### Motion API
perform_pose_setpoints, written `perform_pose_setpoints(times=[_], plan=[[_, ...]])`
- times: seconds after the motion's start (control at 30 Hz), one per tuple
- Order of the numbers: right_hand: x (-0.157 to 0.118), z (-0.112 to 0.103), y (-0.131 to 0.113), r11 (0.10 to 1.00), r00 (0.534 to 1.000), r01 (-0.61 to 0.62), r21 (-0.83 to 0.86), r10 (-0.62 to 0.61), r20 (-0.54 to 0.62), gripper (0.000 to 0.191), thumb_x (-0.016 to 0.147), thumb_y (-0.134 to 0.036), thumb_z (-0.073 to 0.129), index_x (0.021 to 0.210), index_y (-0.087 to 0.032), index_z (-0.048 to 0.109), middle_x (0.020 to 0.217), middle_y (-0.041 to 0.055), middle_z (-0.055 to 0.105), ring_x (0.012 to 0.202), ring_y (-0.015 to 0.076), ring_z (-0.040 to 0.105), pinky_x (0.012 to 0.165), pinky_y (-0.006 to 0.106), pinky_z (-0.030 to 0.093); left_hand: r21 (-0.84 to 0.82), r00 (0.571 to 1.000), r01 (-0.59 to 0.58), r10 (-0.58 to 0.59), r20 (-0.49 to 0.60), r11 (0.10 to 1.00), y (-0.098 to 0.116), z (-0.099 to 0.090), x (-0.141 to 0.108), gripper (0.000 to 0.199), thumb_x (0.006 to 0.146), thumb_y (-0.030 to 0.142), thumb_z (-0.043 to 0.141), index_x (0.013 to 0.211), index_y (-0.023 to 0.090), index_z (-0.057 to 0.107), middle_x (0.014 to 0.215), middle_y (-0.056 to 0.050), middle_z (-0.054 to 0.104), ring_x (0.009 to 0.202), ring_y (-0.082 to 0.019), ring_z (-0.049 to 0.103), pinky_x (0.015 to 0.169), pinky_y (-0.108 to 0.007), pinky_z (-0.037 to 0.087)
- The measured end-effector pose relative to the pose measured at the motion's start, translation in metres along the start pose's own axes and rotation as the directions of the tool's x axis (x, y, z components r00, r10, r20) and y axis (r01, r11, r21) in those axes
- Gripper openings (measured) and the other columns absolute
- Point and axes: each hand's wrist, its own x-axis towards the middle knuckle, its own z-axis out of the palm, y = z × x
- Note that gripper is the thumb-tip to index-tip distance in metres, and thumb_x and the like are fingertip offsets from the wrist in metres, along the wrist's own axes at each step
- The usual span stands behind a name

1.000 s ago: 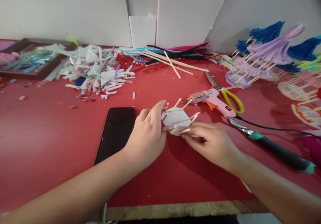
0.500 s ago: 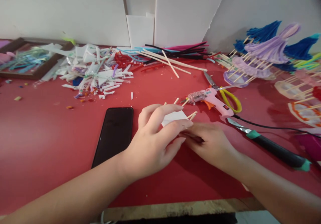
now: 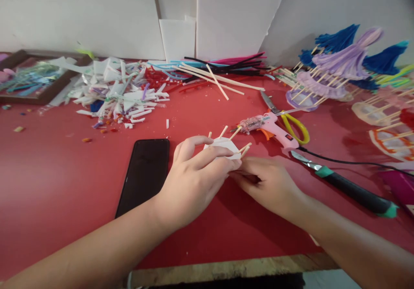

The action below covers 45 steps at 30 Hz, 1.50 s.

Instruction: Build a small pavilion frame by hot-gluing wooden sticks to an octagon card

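Note:
In front of me is a small white disc with several thin wooden sticks poking out around its far and right edges. My left hand reaches over it from the left, fingers curved and resting on its top and near edge. Close against those fingertips, my right hand is closed at the disc's near right side. Whatever is pinched in the right fingers is hidden. A pink glue gun lies just beyond the disc, its tip near the sticks.
Left of my hands lies a black phone. Yellow-handled scissors and a green-black cutter lie right. White scraps, pipe cleaners and loose sticks are behind. Stick-built pieces with a lilac top stand far right.
My left fingers have come down from above the disc onto it, and the thumb has dropped out of sight. My right hand stays closed beside it. The whole view has shifted slightly.

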Motion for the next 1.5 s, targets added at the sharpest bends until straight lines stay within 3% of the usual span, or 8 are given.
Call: perform_pose_setpoints(times=[0.17,0.43,0.87,1.2,1.5], plan=[[-0.001,-0.003,0.002,0.998,0.999,0.028,-0.052,-0.027,0.031,0.017,0.081,-0.008,0.049,0.075,-0.021,0.058,0.076,-0.0002,0.067,0.067,0.0117,0.061,0.059,0.021,0.045,0.021,1.000,-0.003,0.003,0.016,1.000,0.002,0.001,-0.002,0.022,0.087,0.018,0.058,0.106,0.028,0.062,0.109,0.009,0.070,0.116,-0.028,0.045,0.095,-0.048,0.039],[0.000,0.001,0.004,0.986,0.996,0.088,-0.143,-0.089,0.000,0.017,0.081,-0.008,0.044,0.076,-0.019,0.056,0.066,-0.0001,0.062,0.057,0.0111,0.056,0.053,0.021,0.041,0.020,0.997,-0.036,0.034,0.074,0.999,0.000,0.002,-0.003,0.025,0.088,0.016,0.055,0.111,0.024,0.060,0.107,-0.001,0.069,0.118,-0.029,0.044,0.097,-0.050,0.037],[-0.001,0.002,0.002,0.990,0.999,0.034,-0.137,-0.034,0.003,0.019,0.079,-0.008,0.044,0.074,-0.019,0.058,0.066,-0.0001,0.063,0.054,0.0107,0.055,0.051,0.021,0.040,0.016,0.991,-0.032,0.030,0.134,0.999,0.001,0.002,-0.002,0.027,0.090,0.014,0.049,0.114,0.023,0.059,0.098,-0.003,0.069,0.115,-0.029,0.043,0.097,-0.049,0.036],[0.001,-0.001,0.000,0.996,1.000,-0.030,-0.079,0.030,-0.005,0.017,0.080,-0.011,0.048,0.080,-0.020,0.062,0.069,-0.0006,0.066,0.057,0.0109,0.060,0.052,0.020,0.044,-0.022,0.987,-0.017,0.020,0.156,1.000,0.000,0.004,-0.002,0.034,0.090,0.008,0.045,0.119,0.024,0.054,0.102,-0.003,0.069,0.113,-0.027,0.046,0.096,-0.045,0.035],[-0.004,0.008,0.000,0.994,0.998,-0.070,-0.089,0.069,-0.011,0.013,0.083,-0.017,0.050,0.086,-0.020,0.062,0.075,0.0011,0.068,0.064,0.0134,0.063,0.056,0.023,0.046,-0.062,0.981,0.069,-0.056,0.186,0.996,0.002,0.006,-0.001,0.027,0.090,0.012,0.045,0.115,0.022,0.051,0.104,-0.005,0.067,0.110,-0.027,0.050,0.095,-0.051,0.038]])
